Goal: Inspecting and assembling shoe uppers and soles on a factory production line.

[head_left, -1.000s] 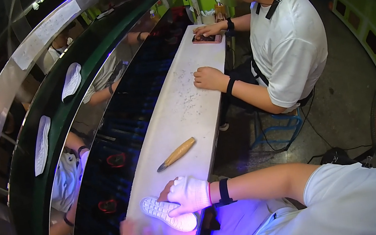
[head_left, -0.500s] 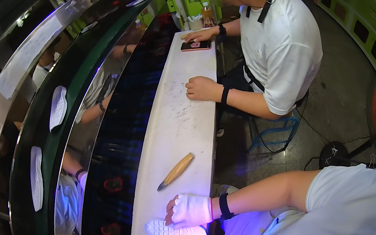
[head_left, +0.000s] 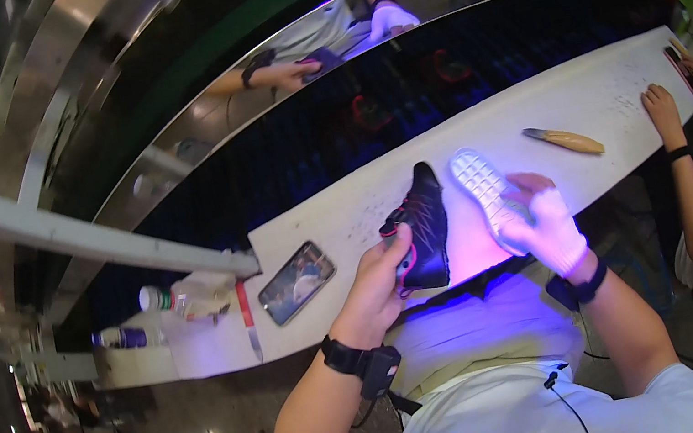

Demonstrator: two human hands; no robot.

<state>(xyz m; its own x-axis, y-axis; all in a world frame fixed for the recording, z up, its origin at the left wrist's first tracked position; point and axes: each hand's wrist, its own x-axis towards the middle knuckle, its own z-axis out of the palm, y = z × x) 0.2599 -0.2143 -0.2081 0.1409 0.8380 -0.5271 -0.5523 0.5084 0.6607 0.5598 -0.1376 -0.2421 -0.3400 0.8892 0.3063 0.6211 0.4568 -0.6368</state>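
My bare left hand [head_left: 376, 281] grips a black shoe upper [head_left: 427, 225] with pink-red trim by its opening, thumb on the near side. The shoe's toe points away from me, above the near edge of the white table [head_left: 346, 212]. Just right of it is a white shoe sole [head_left: 479, 179] with a blocky grid pattern. My right hand [head_left: 549, 222], in a white fingerless glove, closes on the sole's near right part and hides some of it. Whether the sole rests on the table or is slightly raised, I cannot tell. Violet light falls on both.
On the table are a wooden-handled tool [head_left: 569, 140] with a dark tip, a phone [head_left: 296, 283], a red-handled knife [head_left: 248, 317] and a clear bottle [head_left: 198, 296]. A co-worker's hand [head_left: 662, 110] rests at the far right. Behind runs a dark conveyor [head_left: 299, 155]; a metal bar [head_left: 88, 225] crosses at left.
My view has swung left. The black shoe upper and my left hand now show; neither was visible before. My right hand stays at the sole, now with its fingers round the right side.
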